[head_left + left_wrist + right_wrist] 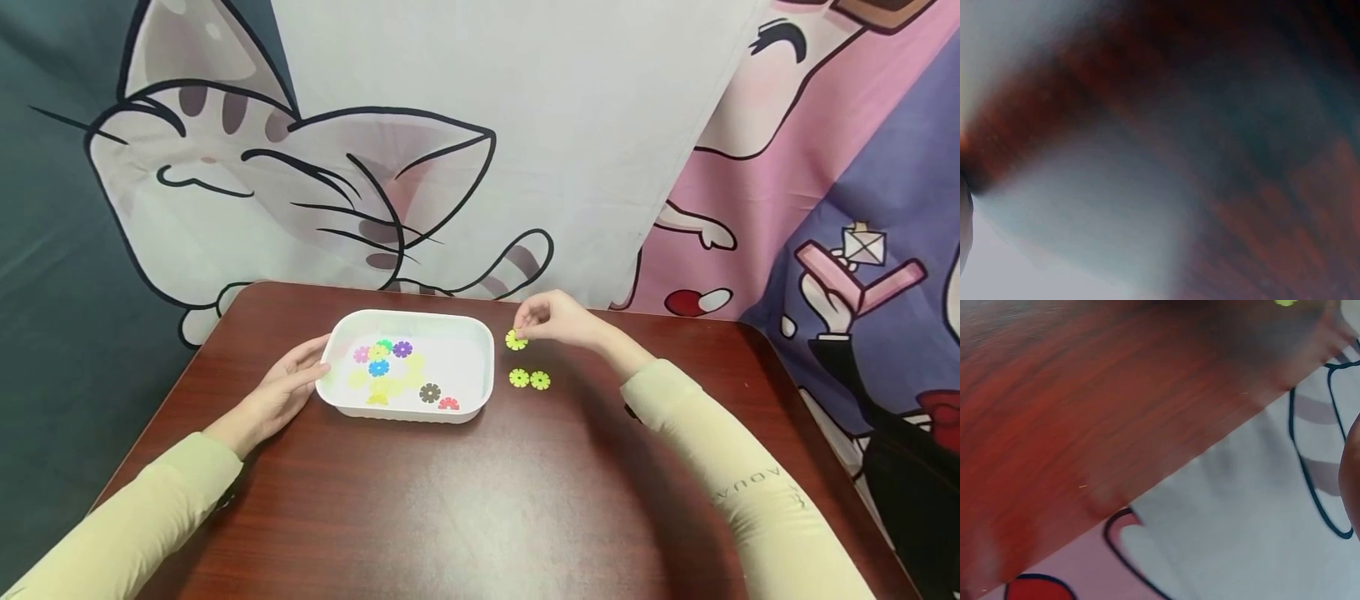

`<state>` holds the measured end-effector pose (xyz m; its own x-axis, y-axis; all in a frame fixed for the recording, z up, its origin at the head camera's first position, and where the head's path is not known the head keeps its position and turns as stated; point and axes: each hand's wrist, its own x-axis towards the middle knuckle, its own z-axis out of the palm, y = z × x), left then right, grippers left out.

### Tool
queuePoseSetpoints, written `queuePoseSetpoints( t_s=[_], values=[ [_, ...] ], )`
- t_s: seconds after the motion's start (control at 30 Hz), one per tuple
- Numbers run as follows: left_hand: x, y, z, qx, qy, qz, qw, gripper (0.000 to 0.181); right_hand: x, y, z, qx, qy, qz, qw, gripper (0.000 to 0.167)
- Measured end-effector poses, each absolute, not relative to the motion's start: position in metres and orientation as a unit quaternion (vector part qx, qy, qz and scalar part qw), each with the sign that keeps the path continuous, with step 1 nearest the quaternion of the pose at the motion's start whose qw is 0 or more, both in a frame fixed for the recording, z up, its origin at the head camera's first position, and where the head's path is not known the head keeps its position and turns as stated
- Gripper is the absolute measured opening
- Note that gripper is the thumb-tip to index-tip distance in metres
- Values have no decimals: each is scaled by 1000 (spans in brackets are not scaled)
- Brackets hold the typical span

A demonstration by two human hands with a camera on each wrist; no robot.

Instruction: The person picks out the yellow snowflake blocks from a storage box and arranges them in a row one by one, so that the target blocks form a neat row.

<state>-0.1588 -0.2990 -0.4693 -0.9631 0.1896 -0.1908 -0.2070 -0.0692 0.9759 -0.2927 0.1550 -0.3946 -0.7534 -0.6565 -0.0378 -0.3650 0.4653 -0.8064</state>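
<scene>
Right hand (561,320) pinched a yellow-green snowflake disc (513,341), just beyond the three o'clock end of the white tray (467,358); my left hand (279,389) gripped its nine o'clock end. Disc looked light, stiff; best taken by notched edge.

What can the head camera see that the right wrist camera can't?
Only the head view: the white tray, a purple flower disc in it, and the left hand.
Only the right wrist view: nothing new I can name, just a closer look.
Both: the reddish-brown table, the backdrop's striped tail, something yellow-green, and at least part of the right hand.
</scene>
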Motion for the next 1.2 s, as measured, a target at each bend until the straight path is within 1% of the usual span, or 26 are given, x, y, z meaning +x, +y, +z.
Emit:
queuePoseSetpoints(
  t_s=[0.33, 0.57, 0.7, 0.87, 1.2],
  values=[
    [-159, -302, -468, -9, 674, 726, 138, 70, -291, 191, -411, -292, 839, -411, 204, 8],
    [-159, -304, -468, -9, 675, 725, 137, 70, -290, 211, -426, -272, 835, -412, 245, 8],
    [-160, -305, -468, -9, 672, 728, 136, 69, -291, 220, -434, -266, 832, -412, 260, 8],
    [-159, -303, -470, -7, 670, 730, 136, 67, -289, 228, -442, -267, 838, -401, 255, 8],
    [-160, -301, -471, -5, 676, 724, 139, 70, -282, 227, -450, -298, 861, -354, 211, 4]
  ],
)
